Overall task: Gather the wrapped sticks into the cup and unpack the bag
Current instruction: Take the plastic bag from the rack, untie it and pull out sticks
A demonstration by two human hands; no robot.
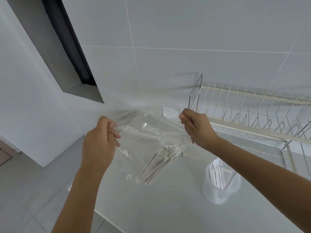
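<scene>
The clear bag (148, 140) hung between both hands, with wrapped sticks (158, 167) bunched in its bottom. The left hand (99, 142) pinched one top edge and the right hand (196, 128) pinched the other, pulled apart. The cup (220, 184) stood under the right arm, holding more sticks. A dish rack (252, 118) sat behind the right hand.

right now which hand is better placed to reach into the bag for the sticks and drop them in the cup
Probably the right hand. Both hands grip the bag's mouth, but the cup stands on the right, under that forearm. The left hand can hold the bag with the wrapped sticks.
</scene>
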